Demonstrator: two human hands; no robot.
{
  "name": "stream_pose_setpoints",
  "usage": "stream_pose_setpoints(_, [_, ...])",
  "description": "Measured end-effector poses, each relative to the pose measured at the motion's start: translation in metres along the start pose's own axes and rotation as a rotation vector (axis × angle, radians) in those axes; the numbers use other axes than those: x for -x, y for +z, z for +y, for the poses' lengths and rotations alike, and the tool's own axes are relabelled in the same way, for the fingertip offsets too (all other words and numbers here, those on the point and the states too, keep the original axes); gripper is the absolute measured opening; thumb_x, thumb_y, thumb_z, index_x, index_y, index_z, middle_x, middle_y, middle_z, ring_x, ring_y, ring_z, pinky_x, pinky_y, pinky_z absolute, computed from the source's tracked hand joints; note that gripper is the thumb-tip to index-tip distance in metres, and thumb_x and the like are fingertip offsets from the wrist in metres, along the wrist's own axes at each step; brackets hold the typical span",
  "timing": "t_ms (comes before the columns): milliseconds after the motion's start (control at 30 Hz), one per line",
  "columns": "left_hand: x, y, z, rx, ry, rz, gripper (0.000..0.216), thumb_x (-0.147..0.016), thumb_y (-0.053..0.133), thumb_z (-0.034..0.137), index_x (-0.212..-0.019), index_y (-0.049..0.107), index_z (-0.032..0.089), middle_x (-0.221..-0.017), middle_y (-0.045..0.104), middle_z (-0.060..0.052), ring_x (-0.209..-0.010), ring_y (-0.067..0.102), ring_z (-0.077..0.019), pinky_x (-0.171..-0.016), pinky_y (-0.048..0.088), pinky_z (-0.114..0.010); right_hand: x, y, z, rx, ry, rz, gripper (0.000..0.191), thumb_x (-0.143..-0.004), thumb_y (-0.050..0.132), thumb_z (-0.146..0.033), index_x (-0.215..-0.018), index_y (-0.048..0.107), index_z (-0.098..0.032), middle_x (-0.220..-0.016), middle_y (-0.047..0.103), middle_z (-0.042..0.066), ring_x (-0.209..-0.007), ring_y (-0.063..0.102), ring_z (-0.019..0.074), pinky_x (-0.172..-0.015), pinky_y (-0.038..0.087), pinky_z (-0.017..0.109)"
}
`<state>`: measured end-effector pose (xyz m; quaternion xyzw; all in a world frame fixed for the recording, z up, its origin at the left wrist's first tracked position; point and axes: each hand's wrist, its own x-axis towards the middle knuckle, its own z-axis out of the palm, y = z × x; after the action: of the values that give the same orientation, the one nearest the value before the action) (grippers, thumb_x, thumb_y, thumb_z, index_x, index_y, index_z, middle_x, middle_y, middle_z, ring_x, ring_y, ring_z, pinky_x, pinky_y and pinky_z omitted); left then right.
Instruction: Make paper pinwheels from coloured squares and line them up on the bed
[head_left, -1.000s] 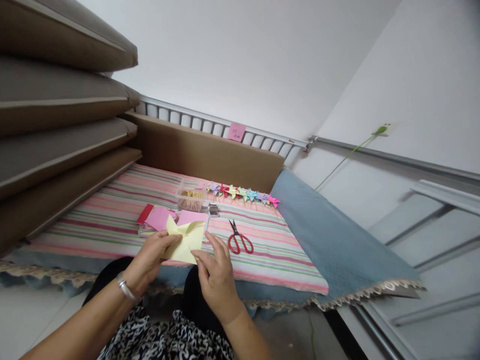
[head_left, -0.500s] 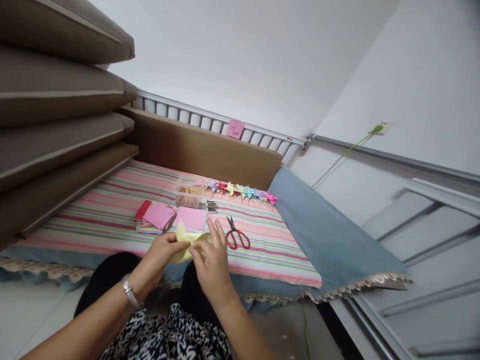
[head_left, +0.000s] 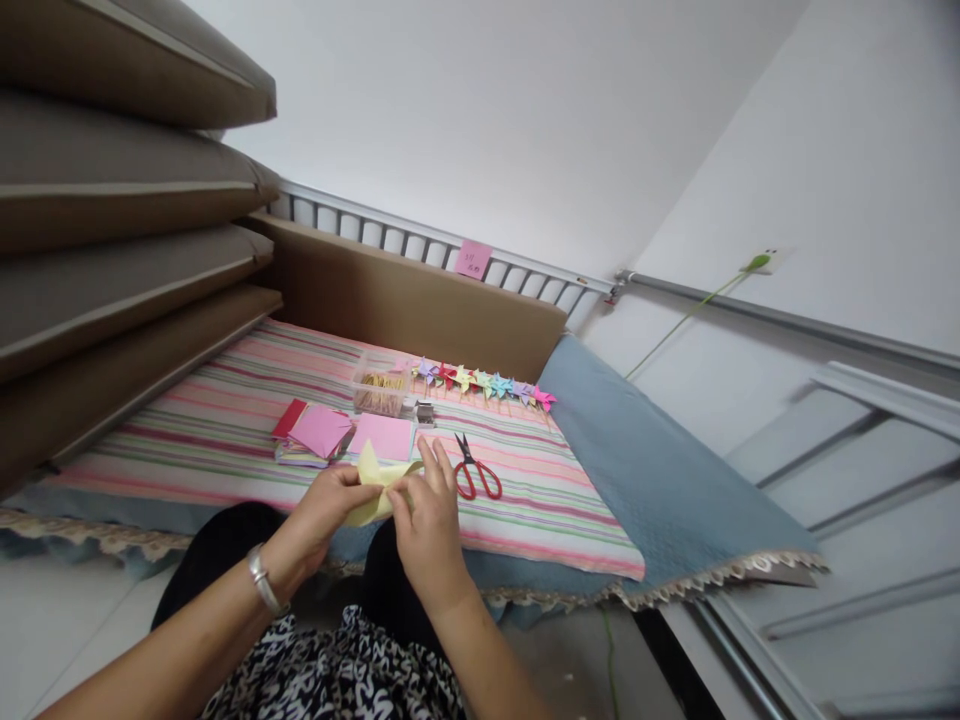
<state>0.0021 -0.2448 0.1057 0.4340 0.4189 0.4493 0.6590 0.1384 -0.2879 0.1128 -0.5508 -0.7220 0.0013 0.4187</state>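
Note:
A pale yellow piece of paper [head_left: 369, 465], partly bent with corners curling up, is held between both hands above the bed's near edge. My left hand [head_left: 330, 510] pinches it on the left, thumb on top. My right hand [head_left: 427, 515] pinches its right part with thumb and index finger, the other fingers raised. Just beyond lie pink paper squares [head_left: 384, 436] and a stack of coloured paper [head_left: 319, 432]. Red-handled scissors [head_left: 476, 472] lie open to the right of my right hand.
Behind the paper stands a clear plastic box [head_left: 381, 388] of thin sticks, with a small metallic item [head_left: 424, 412] beside it. A row of coloured paper pinwheels [head_left: 491, 384] lies along a brown board [head_left: 405, 300]. Stacked cushions [head_left: 135, 220] rise at the left.
The view has shifted very slightly. Both hands keep their pinch on the yellow paper, with only small finger movement near its middle.

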Motion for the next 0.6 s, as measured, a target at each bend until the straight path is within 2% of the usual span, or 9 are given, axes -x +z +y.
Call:
stream_pose_setpoints(200, [0.002, 0.0, 0.002, -0.005, 0.009, -0.008, 0.019, -0.059, 0.076, 0.024, -0.075, 0.076, 0.014, -0.068, 0.074, -0.005, -0.056, 0.062, -0.0159, -0.056, 0.043, -0.023, -0.001, 0.001, 0.0, 0.011, 0.008, 0.018, 0.012, -0.082, 0.055, -0.009, -0.08, 0.063, -0.018, -0.144, 0.041, 0.015, -0.139, 0.022, 0.0278, -0.109, 0.027, 0.052])
stream_pose_setpoints(400, [0.006, 0.001, 0.008, 0.0, 0.018, -0.037, 0.025, -0.058, 0.076, 0.028, -0.077, 0.075, 0.012, -0.07, 0.074, -0.008, -0.062, 0.064, -0.0194, -0.06, 0.045, -0.025, -0.002, 0.002, 0.0, -0.003, 0.011, 0.039, 0.013, -0.081, 0.055, -0.009, -0.08, 0.061, -0.019, -0.142, 0.043, 0.013, -0.139, 0.024, 0.0273, -0.108, 0.027, 0.053])
stream_pose_setpoints(600, [0.007, 0.004, 0.012, -0.038, 0.013, 0.03, 0.023, -0.054, 0.078, 0.026, -0.073, 0.074, 0.013, -0.071, 0.074, -0.007, -0.059, 0.063, -0.0184, -0.059, 0.045, -0.026, -0.002, 0.006, -0.001, 0.006, 0.023, 0.044, 0.012, -0.08, 0.056, -0.009, -0.078, 0.06, -0.019, -0.141, 0.045, 0.013, -0.138, 0.025, 0.0283, -0.108, 0.027, 0.053])
